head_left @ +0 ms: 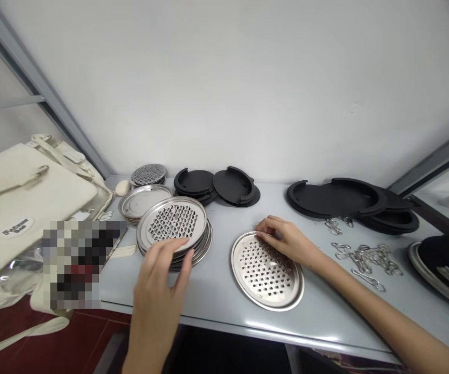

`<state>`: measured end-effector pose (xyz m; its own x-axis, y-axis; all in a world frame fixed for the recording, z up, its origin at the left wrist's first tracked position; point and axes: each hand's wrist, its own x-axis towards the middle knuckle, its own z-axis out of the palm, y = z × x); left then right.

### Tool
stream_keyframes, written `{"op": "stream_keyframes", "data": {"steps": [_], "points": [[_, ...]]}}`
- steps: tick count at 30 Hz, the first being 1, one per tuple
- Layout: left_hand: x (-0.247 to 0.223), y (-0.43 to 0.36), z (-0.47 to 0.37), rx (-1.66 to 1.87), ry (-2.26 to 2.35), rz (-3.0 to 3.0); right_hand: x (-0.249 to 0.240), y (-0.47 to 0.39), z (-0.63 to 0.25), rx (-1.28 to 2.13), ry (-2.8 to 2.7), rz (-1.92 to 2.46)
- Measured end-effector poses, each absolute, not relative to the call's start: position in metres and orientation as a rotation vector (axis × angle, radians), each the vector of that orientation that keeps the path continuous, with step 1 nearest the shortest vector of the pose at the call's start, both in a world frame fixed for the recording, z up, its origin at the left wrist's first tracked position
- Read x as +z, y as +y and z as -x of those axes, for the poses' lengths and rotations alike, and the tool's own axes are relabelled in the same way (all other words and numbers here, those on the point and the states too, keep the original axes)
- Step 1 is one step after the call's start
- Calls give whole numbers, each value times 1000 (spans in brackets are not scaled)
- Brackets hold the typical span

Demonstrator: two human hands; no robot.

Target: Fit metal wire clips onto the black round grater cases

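My left hand [158, 291] reaches the front of a stack of round metal grater plates. Its fingertips are at the near edge of the top grater plate [175, 221], and the thumb stands apart from the fingers. On the shelf to the right lies a single round grater plate [265, 270], with rows of raised holes and a rolled rim. My right hand [282, 239] has its fingers and thumb closed at that plate's far rim, partly covering it. Behind the left stack sits a pile of plain round metal plates [146, 201].
Black round holders [197, 182] stand along the wall, with larger black holders [333, 197] to the right. Several metal clips [372, 257] lie scattered at the right. A smaller perforated disc [148, 174] is at the back left, and a cream bag [33, 197] stands left.
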<state>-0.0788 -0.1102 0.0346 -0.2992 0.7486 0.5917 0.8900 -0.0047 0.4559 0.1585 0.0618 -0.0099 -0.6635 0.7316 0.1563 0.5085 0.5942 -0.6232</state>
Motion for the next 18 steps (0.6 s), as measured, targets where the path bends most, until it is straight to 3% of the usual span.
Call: {"op": "stream_keyframes", "data": {"steps": [7, 18], "points": [[35, -105, 119, -789, -1936, 1972, -14, 60, -154, 868, -2379, 962], [55, -95, 111, -905, -1575, 1711, -13, 62, -157, 851, -2413, 906]]}}
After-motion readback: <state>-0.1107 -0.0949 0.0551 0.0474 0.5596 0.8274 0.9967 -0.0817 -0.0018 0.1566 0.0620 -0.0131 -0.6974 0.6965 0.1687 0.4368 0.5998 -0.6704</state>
